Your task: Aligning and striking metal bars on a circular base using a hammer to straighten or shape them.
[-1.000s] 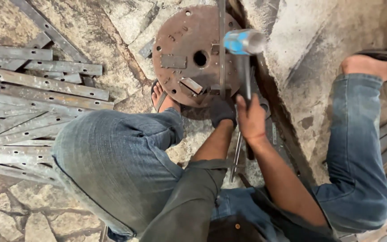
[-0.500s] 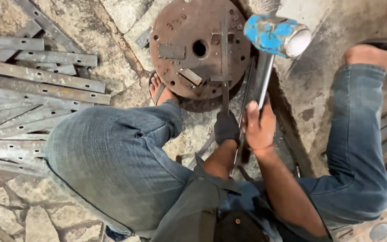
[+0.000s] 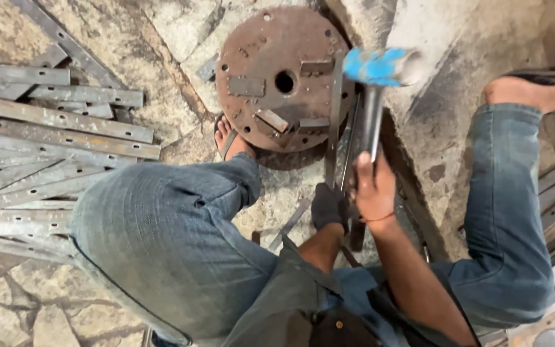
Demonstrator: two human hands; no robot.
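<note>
Right hand (image 3: 372,189) clenched on grey shaft of blue-headed hammer (image 3: 375,67), head blurred above right edge of rusty round steel plate (image 3: 277,77). Gloved left hand (image 3: 329,205) gripping long flat steel strip (image 3: 334,122), lying across plate beside hammer shaft.
</note>
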